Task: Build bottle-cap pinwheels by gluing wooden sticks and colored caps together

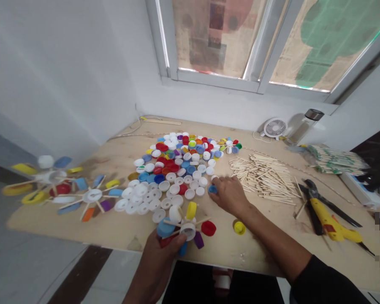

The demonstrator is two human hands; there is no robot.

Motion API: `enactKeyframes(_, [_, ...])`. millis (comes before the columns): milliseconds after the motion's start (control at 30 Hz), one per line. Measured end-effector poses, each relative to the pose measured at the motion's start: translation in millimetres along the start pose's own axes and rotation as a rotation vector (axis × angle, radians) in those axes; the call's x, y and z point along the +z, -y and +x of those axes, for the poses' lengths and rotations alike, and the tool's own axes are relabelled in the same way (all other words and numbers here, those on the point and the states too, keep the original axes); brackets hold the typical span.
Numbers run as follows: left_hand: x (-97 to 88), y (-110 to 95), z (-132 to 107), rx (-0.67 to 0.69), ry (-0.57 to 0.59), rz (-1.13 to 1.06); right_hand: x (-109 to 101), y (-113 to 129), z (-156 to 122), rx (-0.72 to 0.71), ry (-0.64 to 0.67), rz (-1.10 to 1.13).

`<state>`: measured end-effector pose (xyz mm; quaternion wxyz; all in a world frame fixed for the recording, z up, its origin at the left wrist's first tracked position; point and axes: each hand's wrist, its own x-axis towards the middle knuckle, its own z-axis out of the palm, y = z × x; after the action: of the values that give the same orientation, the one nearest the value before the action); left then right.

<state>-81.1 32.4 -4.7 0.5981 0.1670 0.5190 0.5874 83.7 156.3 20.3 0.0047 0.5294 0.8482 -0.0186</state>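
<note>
Near the table's front edge, my left hand grips a bottle-cap wheel. It has a white cap hub with wooden sticks radiating out, tipped with blue, white, yellow, red and purple caps. My right hand reaches over to the right side of the cap pile, its fingers closed on a blue bottle cap. Part of that cap is hidden by the fingers. A single yellow cap lies below my right forearm. Heaped right of the pile are many short wooden sticks.
Finished-looking cap wheels stand at left and at the back. On the right lie a yellow glue gun, black-handled pliers, bagged sticks and a power strip. A fan and a bottle stand by the wall.
</note>
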Motion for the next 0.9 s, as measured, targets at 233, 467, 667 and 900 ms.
enactKeyframes(233, [5.6,8,0,0.020,0.021,0.050,-1,-17,-25,-0.031,-0.042,0.073])
enactKeyframes(467, [12.8,14,-3,0.004,0.040,0.056,0,-27,-63,-0.091,-0.092,0.209])
enactKeyframes(667, [20.0,16,-5,0.003,-0.008,0.080,4,-37,-87,-0.122,-0.171,0.290])
enactKeyframes(900, [16.5,15,-2,-0.026,-0.022,0.135,5,-132,-169,0.139,-0.544,0.183])
